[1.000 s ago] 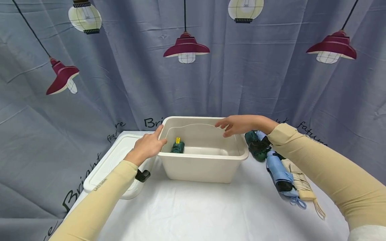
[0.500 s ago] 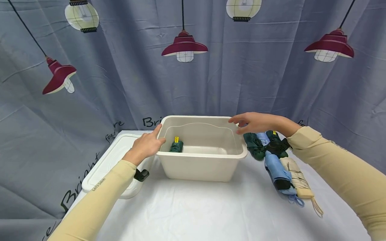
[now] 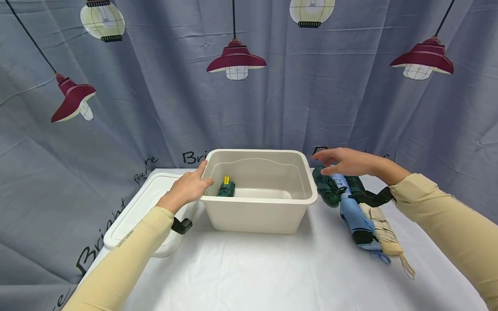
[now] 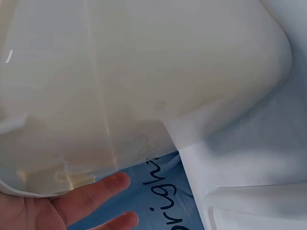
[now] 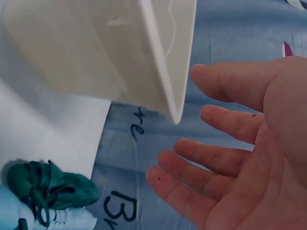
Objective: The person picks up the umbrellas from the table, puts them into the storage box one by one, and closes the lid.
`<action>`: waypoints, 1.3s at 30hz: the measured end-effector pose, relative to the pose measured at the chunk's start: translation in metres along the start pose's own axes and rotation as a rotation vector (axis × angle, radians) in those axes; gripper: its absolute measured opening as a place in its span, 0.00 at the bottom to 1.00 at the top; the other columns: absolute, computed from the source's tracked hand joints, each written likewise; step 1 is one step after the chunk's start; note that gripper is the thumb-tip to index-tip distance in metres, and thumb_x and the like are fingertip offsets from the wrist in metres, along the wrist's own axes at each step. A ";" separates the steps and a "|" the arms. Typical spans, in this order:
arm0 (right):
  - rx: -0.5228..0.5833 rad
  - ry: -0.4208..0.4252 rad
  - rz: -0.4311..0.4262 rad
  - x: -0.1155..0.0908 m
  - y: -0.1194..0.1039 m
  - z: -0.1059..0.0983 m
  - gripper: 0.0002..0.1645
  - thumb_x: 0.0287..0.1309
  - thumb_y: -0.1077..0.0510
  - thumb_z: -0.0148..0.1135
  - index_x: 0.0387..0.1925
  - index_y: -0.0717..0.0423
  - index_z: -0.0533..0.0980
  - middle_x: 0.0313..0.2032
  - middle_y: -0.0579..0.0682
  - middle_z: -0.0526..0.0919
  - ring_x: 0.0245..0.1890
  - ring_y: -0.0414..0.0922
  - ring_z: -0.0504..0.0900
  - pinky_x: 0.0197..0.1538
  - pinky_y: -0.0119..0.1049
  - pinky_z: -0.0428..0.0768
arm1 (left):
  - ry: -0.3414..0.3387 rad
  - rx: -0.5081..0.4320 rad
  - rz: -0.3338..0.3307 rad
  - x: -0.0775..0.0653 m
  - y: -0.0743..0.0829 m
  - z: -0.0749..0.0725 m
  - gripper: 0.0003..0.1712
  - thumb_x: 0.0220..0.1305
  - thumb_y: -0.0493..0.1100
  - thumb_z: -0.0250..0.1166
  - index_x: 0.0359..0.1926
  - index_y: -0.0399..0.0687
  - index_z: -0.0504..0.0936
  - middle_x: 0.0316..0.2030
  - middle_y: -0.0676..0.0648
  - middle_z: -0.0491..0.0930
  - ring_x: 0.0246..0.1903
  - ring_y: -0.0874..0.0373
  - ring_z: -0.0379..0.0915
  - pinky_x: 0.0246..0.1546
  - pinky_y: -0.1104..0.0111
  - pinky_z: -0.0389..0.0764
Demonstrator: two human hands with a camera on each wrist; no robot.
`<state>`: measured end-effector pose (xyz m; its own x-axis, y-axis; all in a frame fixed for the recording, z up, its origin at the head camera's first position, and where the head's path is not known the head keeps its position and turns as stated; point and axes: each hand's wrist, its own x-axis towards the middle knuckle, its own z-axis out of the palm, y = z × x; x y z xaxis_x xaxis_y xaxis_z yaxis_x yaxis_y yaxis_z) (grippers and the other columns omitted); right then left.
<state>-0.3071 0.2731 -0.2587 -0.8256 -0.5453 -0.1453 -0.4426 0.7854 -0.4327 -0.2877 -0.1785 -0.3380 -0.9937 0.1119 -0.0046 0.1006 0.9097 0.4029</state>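
Observation:
My left hand (image 3: 186,188) rests on the left rim of a cream plastic storage box (image 3: 256,218), thumb over the inner side. In the left wrist view its fingers (image 4: 96,194) extend straight outside the wall. Inside the box, at the left, is a dark green bundle (image 3: 226,190) with a yellow tag. My right hand (image 3: 346,164) hovers right of the box, fingers spread and holding nothing. Beneath it lie two dark green bundles, one nearer the box (image 3: 327,190), and a blue bundle (image 3: 354,220) like a folded umbrella. A beige bundle (image 3: 385,231) with a cord lies beside them.
A white lid (image 3: 144,214) lies on the white-covered table (image 3: 249,268), left of the box and partly under my left forearm. A grey-blue curtain (image 3: 171,99) printed with lamps and lettering hangs close behind the table.
My right hand has moved right, from above the box's right side to over the bundles beside it. My left hand stays on the rim. The view has shifted slightly.

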 end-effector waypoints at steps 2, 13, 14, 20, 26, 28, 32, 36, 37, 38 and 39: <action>0.001 0.005 0.013 -0.003 0.005 0.001 0.36 0.69 0.50 0.61 0.73 0.59 0.64 0.70 0.64 0.68 0.66 0.63 0.71 0.61 0.62 0.73 | 0.002 -0.006 0.005 0.000 0.000 -0.001 0.48 0.66 0.60 0.49 0.82 0.54 0.42 0.61 0.32 0.76 0.52 0.42 0.76 0.51 0.47 0.74; 0.024 -0.004 0.067 -0.014 0.040 0.013 0.38 0.68 0.48 0.61 0.72 0.62 0.63 0.67 0.67 0.70 0.63 0.63 0.73 0.56 0.58 0.78 | 0.004 -0.010 0.007 0.000 -0.001 -0.001 0.50 0.65 0.60 0.51 0.82 0.51 0.43 0.48 0.34 0.81 0.41 0.46 0.75 0.44 0.53 0.74; 0.030 -0.006 0.070 -0.014 0.043 0.015 0.38 0.68 0.49 0.62 0.72 0.62 0.64 0.67 0.67 0.70 0.62 0.64 0.74 0.56 0.58 0.78 | 0.006 -0.013 0.007 0.000 -0.001 -0.001 0.50 0.65 0.60 0.51 0.82 0.51 0.43 0.47 0.34 0.81 0.40 0.46 0.75 0.44 0.53 0.74; 0.060 -0.016 0.096 -0.019 0.057 0.026 0.39 0.68 0.48 0.62 0.72 0.64 0.63 0.66 0.69 0.71 0.60 0.61 0.77 0.54 0.55 0.80 | 0.005 -0.018 0.003 -0.001 0.001 -0.001 0.50 0.66 0.60 0.51 0.82 0.51 0.42 0.53 0.32 0.80 0.43 0.46 0.75 0.45 0.53 0.74; 0.068 -0.008 0.123 -0.023 0.073 0.036 0.39 0.68 0.48 0.62 0.71 0.67 0.63 0.65 0.72 0.71 0.60 0.63 0.77 0.54 0.54 0.81 | -0.005 -0.023 -0.012 -0.002 0.004 -0.002 0.50 0.67 0.60 0.51 0.82 0.52 0.41 0.54 0.32 0.78 0.43 0.45 0.74 0.43 0.54 0.73; 0.072 -0.015 0.137 -0.024 0.078 0.040 0.40 0.68 0.48 0.62 0.71 0.68 0.63 0.65 0.73 0.70 0.61 0.64 0.76 0.55 0.54 0.80 | -0.006 -0.022 -0.015 -0.002 0.004 -0.001 0.50 0.67 0.60 0.51 0.82 0.52 0.41 0.53 0.33 0.79 0.43 0.46 0.74 0.43 0.54 0.73; 0.067 -0.031 0.163 -0.025 0.086 0.046 0.42 0.67 0.47 0.63 0.71 0.69 0.62 0.65 0.76 0.68 0.62 0.67 0.74 0.56 0.56 0.79 | -0.010 -0.018 -0.013 -0.002 0.004 -0.001 0.49 0.67 0.60 0.51 0.82 0.52 0.40 0.47 0.34 0.80 0.40 0.46 0.74 0.40 0.56 0.73; 0.053 -0.034 0.194 -0.026 0.093 0.049 0.43 0.66 0.47 0.64 0.71 0.69 0.62 0.65 0.77 0.67 0.63 0.69 0.72 0.57 0.59 0.77 | -0.010 -0.017 -0.010 -0.002 0.005 -0.001 0.50 0.67 0.60 0.51 0.82 0.52 0.40 0.49 0.33 0.80 0.41 0.46 0.74 0.41 0.55 0.74; 0.050 -0.032 0.202 -0.026 0.094 0.050 0.43 0.66 0.46 0.64 0.71 0.70 0.62 0.65 0.77 0.67 0.63 0.70 0.71 0.57 0.59 0.77 | -0.009 -0.017 -0.008 -0.002 0.005 -0.001 0.49 0.67 0.60 0.50 0.82 0.52 0.40 0.51 0.32 0.79 0.41 0.46 0.74 0.42 0.55 0.74; 0.048 -0.032 0.206 -0.026 0.096 0.051 0.44 0.66 0.46 0.64 0.71 0.70 0.62 0.65 0.77 0.67 0.63 0.70 0.71 0.57 0.59 0.77 | -0.006 -0.016 -0.006 -0.002 0.004 -0.002 0.50 0.67 0.60 0.50 0.82 0.51 0.40 0.54 0.31 0.78 0.42 0.46 0.74 0.42 0.54 0.74; 0.043 -0.031 0.212 -0.027 0.097 0.051 0.44 0.65 0.46 0.64 0.71 0.70 0.62 0.64 0.77 0.68 0.63 0.70 0.71 0.57 0.60 0.76 | -0.005 -0.018 -0.006 -0.002 0.004 -0.002 0.49 0.67 0.60 0.50 0.82 0.51 0.40 0.55 0.31 0.78 0.43 0.45 0.74 0.43 0.54 0.74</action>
<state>-0.3104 0.3492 -0.3426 -0.8870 -0.3788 -0.2640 -0.2445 0.8704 -0.4274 -0.2853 -0.1757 -0.3348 -0.9940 0.1085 -0.0111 0.0939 0.9032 0.4188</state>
